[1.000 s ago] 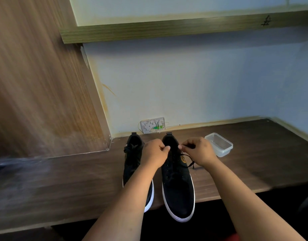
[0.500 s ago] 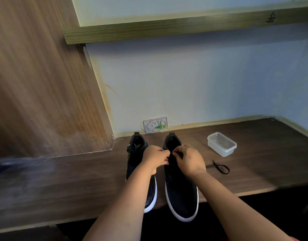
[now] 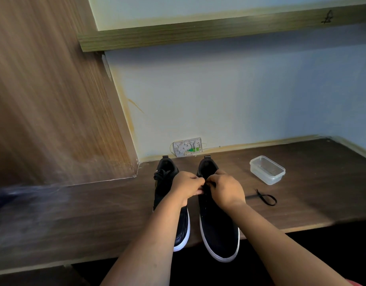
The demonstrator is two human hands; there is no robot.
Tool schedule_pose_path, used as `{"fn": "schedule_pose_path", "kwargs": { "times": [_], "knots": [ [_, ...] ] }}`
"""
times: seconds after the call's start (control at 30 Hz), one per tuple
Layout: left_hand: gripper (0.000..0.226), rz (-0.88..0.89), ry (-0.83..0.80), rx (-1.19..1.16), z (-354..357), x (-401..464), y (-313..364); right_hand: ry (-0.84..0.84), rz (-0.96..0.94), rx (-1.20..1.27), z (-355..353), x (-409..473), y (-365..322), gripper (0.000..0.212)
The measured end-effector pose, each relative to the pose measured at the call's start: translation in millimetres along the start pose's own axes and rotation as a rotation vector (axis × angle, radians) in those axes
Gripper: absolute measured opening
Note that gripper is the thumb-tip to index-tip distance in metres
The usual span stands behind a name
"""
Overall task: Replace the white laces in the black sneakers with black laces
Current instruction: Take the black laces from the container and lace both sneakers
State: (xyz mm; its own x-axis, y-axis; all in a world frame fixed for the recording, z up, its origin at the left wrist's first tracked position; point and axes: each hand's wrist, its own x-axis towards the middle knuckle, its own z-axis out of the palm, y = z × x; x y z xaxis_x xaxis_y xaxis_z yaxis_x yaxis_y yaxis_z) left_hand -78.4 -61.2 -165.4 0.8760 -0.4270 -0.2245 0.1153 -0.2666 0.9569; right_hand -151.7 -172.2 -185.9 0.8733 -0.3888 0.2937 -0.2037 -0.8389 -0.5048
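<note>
Two black sneakers with white soles stand side by side on the dark wooden desk [image 3: 95, 213], toes over its front edge. The left sneaker [image 3: 167, 182] has a black lace tied at its top. Over the right sneaker [image 3: 217, 228] my left hand [image 3: 187, 187] and my right hand [image 3: 225, 189] meet, fingers curled, pinching a black lace at the upper eyelets. The pinched part is mostly hidden by my fingers. A loose loop of black lace [image 3: 265, 198] trails on the desk to the right of my right hand.
A clear plastic container [image 3: 266, 169] sits on the desk at the right. A white wall socket plate [image 3: 187, 147] is behind the sneakers. A wooden panel [image 3: 50, 100] stands at the left and a shelf [image 3: 219, 27] runs above.
My right hand has moved left from the sneaker's right side to meet my left hand over the tongue. The lace loop now lies on the desk beside it.
</note>
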Motion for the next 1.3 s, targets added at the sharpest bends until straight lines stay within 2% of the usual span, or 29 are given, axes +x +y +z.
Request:
{"fn": "schedule_pose_path", "kwargs": {
  "times": [0.07,0.17,0.27,0.43,0.53,0.67,0.73,0.83,0.93,1.03,1.13,1.23,1.27,1.3],
  "knots": [
    [0.024,0.006,-0.011,-0.008,0,-1,1,-0.015,-0.065,-0.09,-1,-1,1,0.02],
    [0.024,0.016,-0.011,0.002,0,-2,1,-0.039,-0.261,-0.294,-8,1,1,0.018],
    [0.022,0.021,-0.009,0.013,0,-2,1,-0.03,-0.333,-0.316,-10,4,3,0.016],
    [0.02,0.03,-0.028,0.044,-3,-2,1,0.034,-0.166,-0.04,1,3,4,0.016],
    [0.021,0.041,-0.016,0.056,-4,-4,2,0.017,-0.154,-0.043,3,4,1,0.016],
    [0.01,-0.017,-0.02,-0.018,-10,-5,4,-0.033,-0.129,0.105,2,6,6,0.016],
    [0.008,0.016,-0.016,0.001,-12,-3,2,-0.071,-0.13,0.176,0,7,10,0.017],
    [0.011,0.068,-0.003,0.036,-9,-3,-1,-0.096,-0.15,0.182,-3,10,14,0.017],
    [0.018,0.129,0.037,0.203,-9,-6,-2,-0.111,-0.15,0.139,-5,12,15,0.019],
    [0.017,0.153,0.118,0.3,-19,-5,2,-0.154,-0.109,0.022,-9,12,13,0.025],
    [0.02,0.112,0.278,-0.035,-48,-2,20,-0.236,-0.042,-0.04,-17,13,17,0.032],
    [0.019,0.177,0.588,-0.486,-80,-8,35,-0.296,0.047,0.175,-23,13,21,0.032],
    [0.023,0.206,0.672,-0.487,-84,-10,35,-0.296,0.077,0.272,-24,14,21,0.031],
    [0.027,0.227,0.708,-0.36,-84,-12,34,-0.296,0.106,0.357,-25,15,21,0.028]
  ]
}}
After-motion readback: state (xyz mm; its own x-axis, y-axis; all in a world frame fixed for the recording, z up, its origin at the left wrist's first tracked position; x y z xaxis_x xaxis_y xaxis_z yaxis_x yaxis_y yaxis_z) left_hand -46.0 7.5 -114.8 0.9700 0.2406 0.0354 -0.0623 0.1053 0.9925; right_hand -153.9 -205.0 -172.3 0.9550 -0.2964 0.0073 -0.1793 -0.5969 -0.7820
